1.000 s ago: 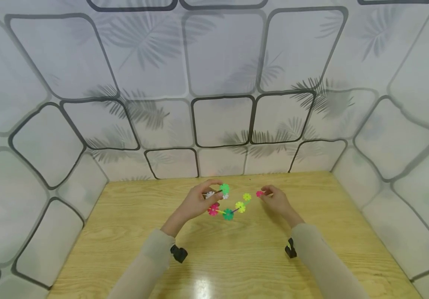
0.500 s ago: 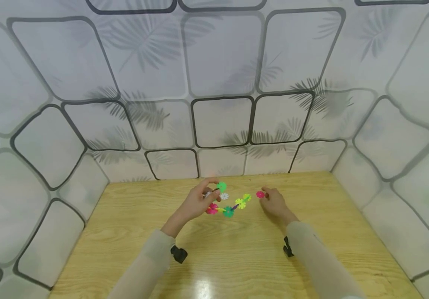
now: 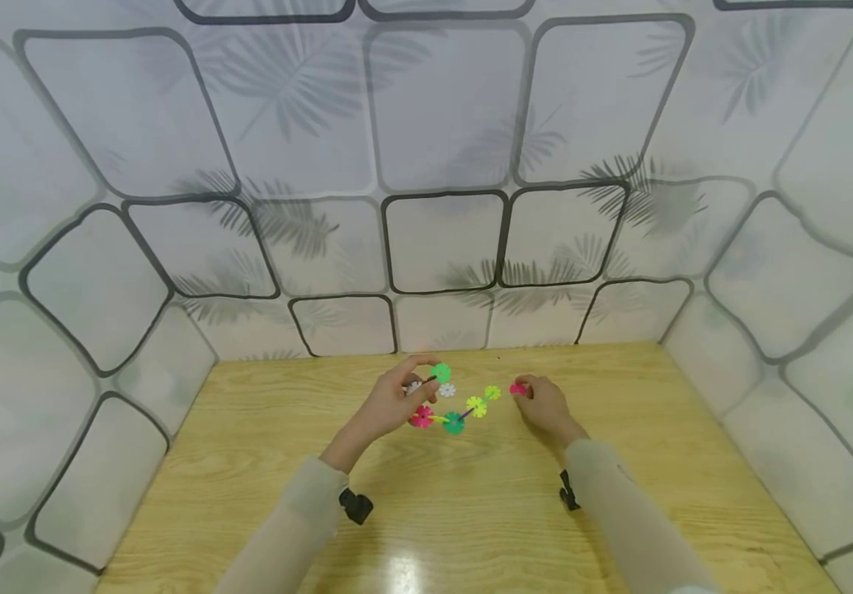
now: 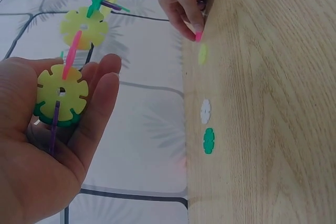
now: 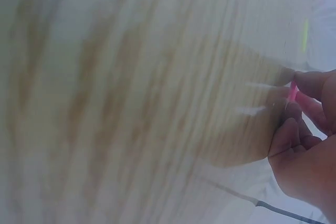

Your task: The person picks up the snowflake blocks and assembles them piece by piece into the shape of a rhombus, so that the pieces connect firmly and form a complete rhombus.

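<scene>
My left hand [image 3: 388,399] holds a chain of interlocking flower-shaped plastic discs [image 3: 454,423], its thumb and fingers round one end. In the left wrist view a yellow disc [image 4: 62,95] lies against the fingers, with a pink disc [image 4: 72,55] slotted into it edge-on. Farther along the chain is another yellow disc [image 4: 83,29], then a green one [image 4: 97,0]. My right hand [image 3: 545,407] pinches a pink disc [image 3: 518,388] by its edge between thumb and fingertips, close over the table. Part of the chain is hidden by my left hand.
Loose discs lie on the wooden table [image 3: 426,511] near its back edge: a yellow one [image 4: 202,54], a white one [image 4: 205,112] and a green one [image 4: 209,141]. Pale patterned cloth walls [image 3: 441,239] rise behind the table and at both sides.
The chain in my left hand has tilted slightly, its upper green disc shifting a little left. My right hand has sunk slightly and turned, still holding the pink disc.
</scene>
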Demonstrator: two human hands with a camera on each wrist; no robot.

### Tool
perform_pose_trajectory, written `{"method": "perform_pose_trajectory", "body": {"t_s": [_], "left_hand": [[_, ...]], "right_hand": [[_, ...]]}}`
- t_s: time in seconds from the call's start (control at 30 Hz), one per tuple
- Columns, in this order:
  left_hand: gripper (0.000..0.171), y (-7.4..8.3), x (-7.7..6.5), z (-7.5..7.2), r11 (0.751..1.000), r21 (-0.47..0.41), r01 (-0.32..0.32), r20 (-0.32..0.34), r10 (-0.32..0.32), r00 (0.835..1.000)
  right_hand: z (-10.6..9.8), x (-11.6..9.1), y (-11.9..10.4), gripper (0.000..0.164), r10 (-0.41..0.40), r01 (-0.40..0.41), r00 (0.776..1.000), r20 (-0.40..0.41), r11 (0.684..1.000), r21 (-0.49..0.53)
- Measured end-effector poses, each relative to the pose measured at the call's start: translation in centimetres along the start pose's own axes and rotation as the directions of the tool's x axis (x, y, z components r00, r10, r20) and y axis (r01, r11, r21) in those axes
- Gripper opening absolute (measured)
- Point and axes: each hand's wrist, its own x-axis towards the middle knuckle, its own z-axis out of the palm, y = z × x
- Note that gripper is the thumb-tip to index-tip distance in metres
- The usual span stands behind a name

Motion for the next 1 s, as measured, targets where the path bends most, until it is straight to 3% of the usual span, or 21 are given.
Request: {"method": "perform_pose_trajectory", "body": {"t_s": [0.3, 0.57, 1.0], "left_hand": [[0.040, -0.2, 0.0, -0.1, 1.000, -0.013, 0.009, -0.017, -0.009, 1.000], [0.041, -0.1, -0.3, -0.1, 0.999, -0.015, 0.051, -0.025, -0.052, 0.998], [0.041, 0.2, -0.2, -0.5, 0.999, 0.018, 0.045, -0.031, -0.044, 0.999]], "right_hand": [[-0.2, -0.4, -0.7, 0.026, 0.014, -0.013, 1.000, -0.020, 1.000, 0.026], [-1.9, -1.7, -2.1, 0.023, 0.096, -0.101, 0.995, 0.038, 0.979, 0.176], [-3.7, -1.1, -3.7, 0.020, -0.023, 0.031, 0.999, -0.044, 0.982, 0.186]]}}
